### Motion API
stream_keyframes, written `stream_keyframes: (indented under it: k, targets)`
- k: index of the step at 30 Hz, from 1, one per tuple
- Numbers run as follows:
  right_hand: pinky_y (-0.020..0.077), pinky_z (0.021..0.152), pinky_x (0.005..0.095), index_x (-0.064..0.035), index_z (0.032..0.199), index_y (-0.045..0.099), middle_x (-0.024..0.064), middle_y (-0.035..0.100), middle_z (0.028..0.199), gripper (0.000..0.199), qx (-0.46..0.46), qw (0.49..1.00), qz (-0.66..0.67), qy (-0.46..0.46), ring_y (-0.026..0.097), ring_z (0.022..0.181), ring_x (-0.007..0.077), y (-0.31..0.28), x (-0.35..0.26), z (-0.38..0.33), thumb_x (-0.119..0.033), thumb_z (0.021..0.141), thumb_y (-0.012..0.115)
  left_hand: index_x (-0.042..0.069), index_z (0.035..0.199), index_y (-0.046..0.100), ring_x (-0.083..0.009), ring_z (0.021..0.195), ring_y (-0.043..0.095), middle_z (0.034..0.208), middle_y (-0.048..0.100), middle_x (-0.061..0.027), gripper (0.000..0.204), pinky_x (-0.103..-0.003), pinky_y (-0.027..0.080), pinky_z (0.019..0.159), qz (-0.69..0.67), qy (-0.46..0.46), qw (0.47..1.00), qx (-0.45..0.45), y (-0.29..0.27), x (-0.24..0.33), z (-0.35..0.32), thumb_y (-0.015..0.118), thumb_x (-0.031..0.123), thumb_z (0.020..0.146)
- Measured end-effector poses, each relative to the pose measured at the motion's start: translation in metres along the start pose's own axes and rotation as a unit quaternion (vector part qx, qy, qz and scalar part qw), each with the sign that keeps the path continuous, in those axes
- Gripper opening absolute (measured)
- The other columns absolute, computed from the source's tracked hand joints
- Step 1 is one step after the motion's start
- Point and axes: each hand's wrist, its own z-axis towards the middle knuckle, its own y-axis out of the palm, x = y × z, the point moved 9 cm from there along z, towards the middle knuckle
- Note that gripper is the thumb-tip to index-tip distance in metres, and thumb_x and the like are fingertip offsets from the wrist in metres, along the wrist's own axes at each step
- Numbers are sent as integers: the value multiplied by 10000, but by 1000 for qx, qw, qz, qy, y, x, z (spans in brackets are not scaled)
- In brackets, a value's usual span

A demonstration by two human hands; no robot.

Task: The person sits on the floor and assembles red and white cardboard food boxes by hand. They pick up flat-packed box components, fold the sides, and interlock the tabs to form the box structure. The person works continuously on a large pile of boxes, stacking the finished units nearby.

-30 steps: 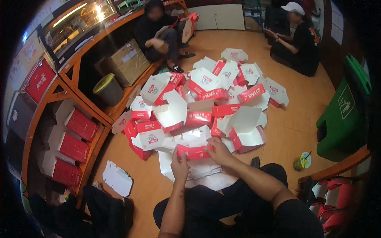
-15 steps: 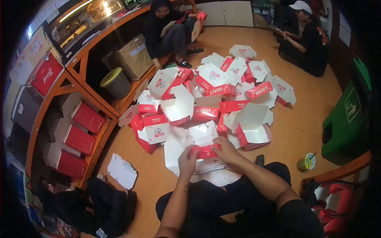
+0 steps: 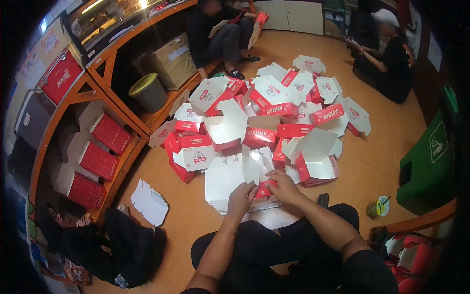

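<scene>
I sit on the floor with my legs crossed. My left hand (image 3: 241, 198) and my right hand (image 3: 283, 187) both grip a red and white cardboard box (image 3: 258, 172) that is partly folded, its white flaps standing up between my fingers. It sits over a flat stack of white box blanks (image 3: 221, 185) in front of my knees. Beyond it lies a pile of folded red and white boxes (image 3: 267, 115), open with their lids up.
Orange wooden shelves (image 3: 120, 105) on the left hold more red boxes, a brown carton (image 3: 172, 61) and a round bin (image 3: 147, 90). A loose white blank (image 3: 149, 202) and a dark bag (image 3: 122, 245) lie at lower left. Two other people sit at the back. A green bin (image 3: 428, 161) stands right.
The box between my hands has been folded further, its white flaps now standing upright. The view has tilted slightly; my hands stay at the same spot.
</scene>
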Motion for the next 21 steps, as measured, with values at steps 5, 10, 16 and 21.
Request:
stream_keyframes:
  k: [5, 10, 16, 21]
  targets:
    - [502, 896, 405, -55, 1221, 574, 167, 527, 1275, 393, 48, 992, 115, 27, 573, 1135, 306, -4, 4, 8, -176, 863, 681, 24, 949, 627, -253, 645, 598, 753, 610, -145, 188, -387, 464, 603, -59, -50, 989, 125, -23, -22, -1, 605, 210, 941]
    - [566, 667, 348, -109, 1430, 327, 154, 465, 1324, 648, 72, 950, 257, 164, 628, 1004, 211, -15, 31, 12, -164, 890, 682, 21, 928, 565, -253, 676, 591, 815, 600, -126, 315, -368, 479, 656, -146, -178, 964, 129, -42, -63, -7, 458, 303, 1018]
    - [471, 424, 234, -116, 1485, 218, 138, 567, 1212, 768, 25, 890, 427, 159, 635, 699, 138, -34, 19, 25, -173, 887, 696, 52, 976, 549, -111, 631, 540, 779, 527, -22, 415, -277, 456, 478, -453, -229, 842, 184, -42, -101, -13, 330, 397, 1049]
    - [506, 429, 232, -105, 1380, 411, 75, 622, 1092, 460, -93, 901, 362, 219, 652, 676, 139, -28, 17, 17, -159, 960, 589, 54, 1115, 562, -148, 668, 584, 890, 603, -51, 434, -280, 478, 493, -583, -293, 732, 195, -30, -90, -11, 309, 399, 1041]
